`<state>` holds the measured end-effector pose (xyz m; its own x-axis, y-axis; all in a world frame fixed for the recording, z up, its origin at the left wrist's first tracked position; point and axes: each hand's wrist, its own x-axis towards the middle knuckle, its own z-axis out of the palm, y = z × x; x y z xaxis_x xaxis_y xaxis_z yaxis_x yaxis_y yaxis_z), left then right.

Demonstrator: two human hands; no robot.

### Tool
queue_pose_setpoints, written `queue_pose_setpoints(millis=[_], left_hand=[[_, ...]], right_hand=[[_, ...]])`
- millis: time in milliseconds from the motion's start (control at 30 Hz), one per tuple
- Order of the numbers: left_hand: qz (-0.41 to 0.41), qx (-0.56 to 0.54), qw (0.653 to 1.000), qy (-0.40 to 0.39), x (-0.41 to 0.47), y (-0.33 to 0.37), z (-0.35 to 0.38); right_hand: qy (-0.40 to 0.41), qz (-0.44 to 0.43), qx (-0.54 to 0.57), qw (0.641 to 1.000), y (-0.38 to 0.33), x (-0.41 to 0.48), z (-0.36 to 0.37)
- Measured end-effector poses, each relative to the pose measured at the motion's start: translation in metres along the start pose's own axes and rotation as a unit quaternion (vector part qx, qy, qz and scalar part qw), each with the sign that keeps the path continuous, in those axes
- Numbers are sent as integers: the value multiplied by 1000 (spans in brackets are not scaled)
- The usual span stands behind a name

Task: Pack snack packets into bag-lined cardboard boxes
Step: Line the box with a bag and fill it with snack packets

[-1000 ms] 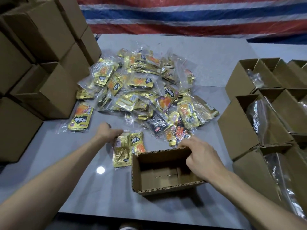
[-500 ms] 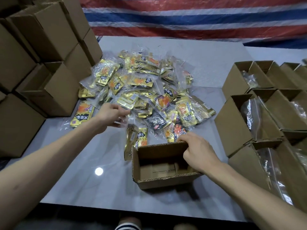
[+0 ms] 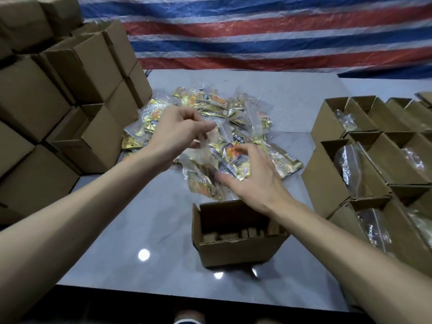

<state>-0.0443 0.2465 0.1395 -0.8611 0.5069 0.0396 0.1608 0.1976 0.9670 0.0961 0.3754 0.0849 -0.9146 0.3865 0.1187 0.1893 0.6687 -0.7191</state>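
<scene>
Head view: the left hand (image 3: pixel 180 134) is raised beyond the open box (image 3: pixel 233 239), its fingertips pinched together on the top of a clear bag of packets (image 3: pixel 203 169). The bag is held hanging, blurred, just past the far rim of that box. The right hand (image 3: pixel 252 183) is held above the box's far right corner, fingers spread apart and slightly bent, beside the hanging bag; whether contact is made cannot be told through the blur. The box is stood on the grey table (image 3: pixel 140 218) with its top open, and bare cardboard is shown inside. Beyond the box a pile of snack packets (image 3: pixel 210 106) in gold and orange is spread. To the right of the box, rows of bag-lined boxes (image 3: pixel 325 181) are set with mouths open. To its left, closed cartons (image 3: pixel 77 73) are stacked. Well beyond the box, a striped tarpaulin (image 3: pixel 257 31) is hung
</scene>
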Motion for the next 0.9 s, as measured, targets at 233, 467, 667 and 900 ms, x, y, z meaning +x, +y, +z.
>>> queue_pose_setpoints(millis=[233, 467, 667, 900], left_hand=[[109, -35, 992, 42, -26, 46, 40], [121, 39, 992, 14, -17, 41, 28], [-49, -74, 994, -70, -6, 26, 9], [-26, -206, 972, -107, -20, 26, -3]], right_hand=[[66, 7, 60, 996, -53, 28, -9], [128, -22, 197, 972, -43, 32, -36], [85, -49, 333, 938, -48, 26, -57], [71, -53, 367, 926, -38, 9, -65]])
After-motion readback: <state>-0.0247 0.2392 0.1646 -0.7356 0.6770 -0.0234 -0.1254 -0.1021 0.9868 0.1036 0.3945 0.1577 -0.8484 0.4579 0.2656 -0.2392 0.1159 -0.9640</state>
